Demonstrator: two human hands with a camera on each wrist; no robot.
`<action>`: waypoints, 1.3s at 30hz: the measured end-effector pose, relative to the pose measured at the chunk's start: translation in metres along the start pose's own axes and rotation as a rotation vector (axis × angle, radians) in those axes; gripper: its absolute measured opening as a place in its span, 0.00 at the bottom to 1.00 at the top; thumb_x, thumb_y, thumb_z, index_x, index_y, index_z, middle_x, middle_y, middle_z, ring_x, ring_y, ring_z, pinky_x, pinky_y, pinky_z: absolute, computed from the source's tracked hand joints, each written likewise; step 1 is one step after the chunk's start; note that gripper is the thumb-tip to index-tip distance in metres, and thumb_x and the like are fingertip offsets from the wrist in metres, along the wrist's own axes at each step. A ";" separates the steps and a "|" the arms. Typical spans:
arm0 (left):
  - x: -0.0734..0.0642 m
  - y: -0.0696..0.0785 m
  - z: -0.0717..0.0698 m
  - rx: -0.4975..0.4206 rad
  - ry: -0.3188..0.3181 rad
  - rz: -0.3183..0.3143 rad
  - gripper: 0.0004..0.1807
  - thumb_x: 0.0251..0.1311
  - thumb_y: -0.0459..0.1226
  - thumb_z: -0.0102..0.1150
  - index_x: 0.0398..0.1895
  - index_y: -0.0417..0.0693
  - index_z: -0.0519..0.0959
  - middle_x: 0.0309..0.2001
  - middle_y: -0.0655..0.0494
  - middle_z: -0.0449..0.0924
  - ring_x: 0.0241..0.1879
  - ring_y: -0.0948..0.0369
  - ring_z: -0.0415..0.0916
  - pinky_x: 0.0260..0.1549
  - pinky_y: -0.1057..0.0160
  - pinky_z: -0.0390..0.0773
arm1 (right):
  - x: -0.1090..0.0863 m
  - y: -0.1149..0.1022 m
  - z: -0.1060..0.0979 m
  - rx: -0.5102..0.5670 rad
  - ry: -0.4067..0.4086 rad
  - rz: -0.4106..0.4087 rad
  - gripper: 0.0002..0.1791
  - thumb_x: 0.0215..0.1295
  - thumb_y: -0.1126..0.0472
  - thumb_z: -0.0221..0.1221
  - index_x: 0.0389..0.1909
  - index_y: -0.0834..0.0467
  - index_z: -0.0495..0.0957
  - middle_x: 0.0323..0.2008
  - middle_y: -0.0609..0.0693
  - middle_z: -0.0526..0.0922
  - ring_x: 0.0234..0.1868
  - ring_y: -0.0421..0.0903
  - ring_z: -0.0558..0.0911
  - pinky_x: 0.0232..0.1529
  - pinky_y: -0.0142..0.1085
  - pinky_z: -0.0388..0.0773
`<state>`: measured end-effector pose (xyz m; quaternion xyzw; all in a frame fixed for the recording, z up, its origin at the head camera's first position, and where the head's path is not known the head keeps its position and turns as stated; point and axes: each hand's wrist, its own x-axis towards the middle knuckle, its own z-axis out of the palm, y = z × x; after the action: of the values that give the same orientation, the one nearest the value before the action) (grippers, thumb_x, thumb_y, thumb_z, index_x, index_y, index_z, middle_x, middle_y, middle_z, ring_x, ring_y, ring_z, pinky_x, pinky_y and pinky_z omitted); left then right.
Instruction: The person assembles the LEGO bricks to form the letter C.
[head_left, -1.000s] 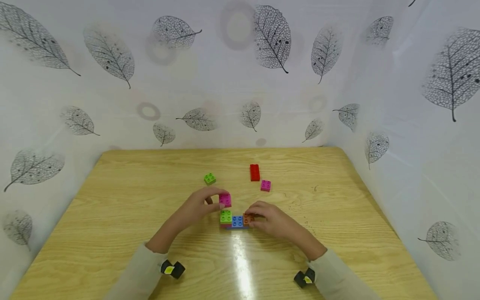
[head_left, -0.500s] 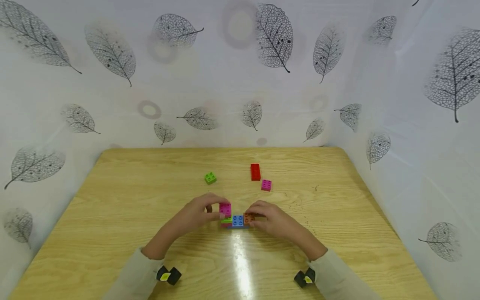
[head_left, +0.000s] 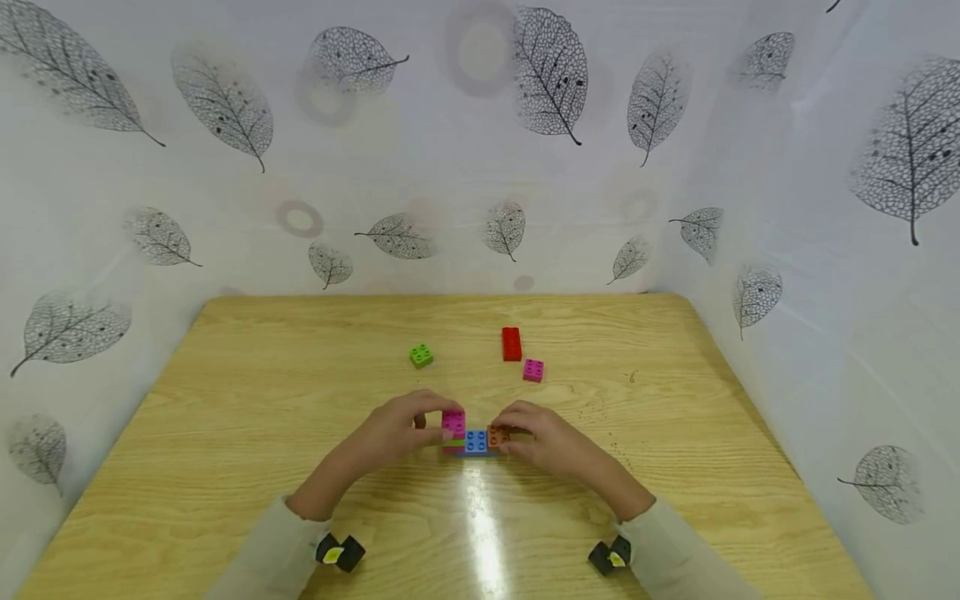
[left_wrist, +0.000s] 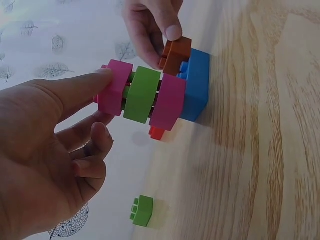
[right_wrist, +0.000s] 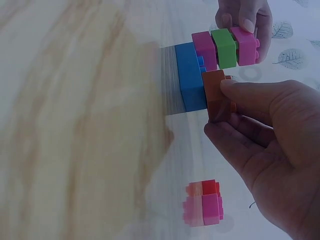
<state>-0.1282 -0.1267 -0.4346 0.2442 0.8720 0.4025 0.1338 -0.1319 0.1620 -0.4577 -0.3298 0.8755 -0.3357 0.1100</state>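
A blue building brick (left_wrist: 198,85) lies on the table and carries the other stacked bricks. On its left end stand a pink brick (left_wrist: 169,102), a green brick (left_wrist: 144,95) and an upper pink brick (left_wrist: 117,87), with studs showing in the narrow gaps between them. My left hand (head_left: 397,427) pinches this upper pink brick between thumb and fingers. At the other end, my right hand (head_left: 542,435) pinches an orange-brown brick (right_wrist: 215,95) against the blue one. Blue studs (head_left: 476,440) show between the two sides.
Behind the hands lie a loose green brick (head_left: 422,356), a long red brick (head_left: 512,343) and a loose pink brick (head_left: 533,370) on the wooden table (head_left: 300,350). A leaf-patterned white sheet (head_left: 450,167) rises behind the table's far edge.
My left hand has brought the upper pink brick down and nearer, onto the green brick, which it now mostly covers in the head view. The right hand stays on the orange-brown brick.
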 end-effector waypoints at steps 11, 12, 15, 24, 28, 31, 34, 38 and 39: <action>0.000 0.001 0.001 -0.018 0.008 -0.031 0.18 0.66 0.43 0.66 0.57 0.72 0.80 0.54 0.68 0.79 0.35 0.61 0.70 0.28 0.64 0.74 | 0.000 0.001 0.000 -0.002 0.001 0.001 0.17 0.70 0.59 0.63 0.58 0.53 0.81 0.53 0.43 0.81 0.53 0.41 0.80 0.53 0.38 0.80; 0.000 0.001 0.001 -0.021 0.007 -0.033 0.17 0.66 0.43 0.66 0.57 0.71 0.80 0.54 0.68 0.80 0.35 0.61 0.70 0.28 0.64 0.74 | 0.000 0.001 0.000 -0.002 0.003 -0.002 0.17 0.70 0.59 0.63 0.58 0.53 0.81 0.53 0.43 0.81 0.53 0.41 0.80 0.53 0.38 0.80; 0.001 -0.001 0.001 -0.033 0.002 -0.040 0.17 0.66 0.44 0.65 0.57 0.72 0.81 0.55 0.67 0.80 0.32 0.61 0.70 0.26 0.64 0.73 | 0.000 0.002 0.000 -0.004 0.007 -0.009 0.17 0.70 0.59 0.63 0.58 0.53 0.81 0.53 0.43 0.81 0.53 0.41 0.80 0.53 0.38 0.80; 0.003 -0.004 0.001 -0.055 -0.014 -0.022 0.17 0.67 0.44 0.64 0.58 0.70 0.80 0.56 0.66 0.80 0.30 0.62 0.68 0.27 0.65 0.72 | -0.001 0.002 0.000 -0.001 0.004 -0.017 0.16 0.70 0.59 0.63 0.57 0.53 0.81 0.53 0.43 0.81 0.53 0.41 0.80 0.53 0.39 0.80; 0.003 -0.004 0.002 -0.075 -0.023 -0.003 0.18 0.67 0.41 0.64 0.58 0.67 0.80 0.56 0.65 0.79 0.31 0.62 0.69 0.28 0.65 0.73 | -0.002 0.002 0.000 0.001 0.001 -0.017 0.16 0.70 0.59 0.63 0.57 0.53 0.81 0.53 0.44 0.81 0.53 0.41 0.80 0.53 0.38 0.80; 0.002 -0.006 0.002 -0.094 -0.024 -0.007 0.17 0.68 0.44 0.63 0.59 0.66 0.79 0.56 0.65 0.79 0.32 0.60 0.70 0.29 0.64 0.74 | -0.002 0.001 0.000 0.000 0.000 -0.020 0.16 0.70 0.59 0.63 0.57 0.54 0.81 0.53 0.44 0.81 0.53 0.42 0.80 0.53 0.38 0.80; 0.002 -0.007 -0.001 -0.105 -0.014 -0.031 0.18 0.68 0.49 0.62 0.60 0.64 0.79 0.57 0.64 0.79 0.35 0.59 0.72 0.29 0.63 0.76 | -0.001 0.001 0.000 -0.007 0.004 -0.022 0.16 0.70 0.59 0.63 0.57 0.53 0.81 0.53 0.44 0.81 0.53 0.41 0.80 0.53 0.38 0.80; 0.004 -0.010 -0.009 -0.114 0.025 -0.070 0.22 0.70 0.52 0.59 0.62 0.58 0.79 0.58 0.57 0.79 0.37 0.57 0.71 0.29 0.62 0.74 | -0.001 0.001 0.000 -0.003 0.013 -0.026 0.16 0.69 0.60 0.64 0.57 0.53 0.82 0.52 0.43 0.81 0.53 0.41 0.80 0.53 0.39 0.80; 0.005 -0.013 -0.011 -0.117 0.037 -0.072 0.22 0.70 0.52 0.58 0.62 0.56 0.79 0.58 0.55 0.79 0.37 0.57 0.71 0.29 0.62 0.74 | -0.001 0.001 0.001 0.002 0.015 -0.028 0.16 0.69 0.60 0.64 0.57 0.53 0.82 0.52 0.43 0.81 0.53 0.41 0.80 0.53 0.39 0.80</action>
<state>-0.1411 -0.1384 -0.4372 0.1970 0.8576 0.4520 0.1461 -0.1315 0.1626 -0.4588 -0.3393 0.8713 -0.3403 0.0993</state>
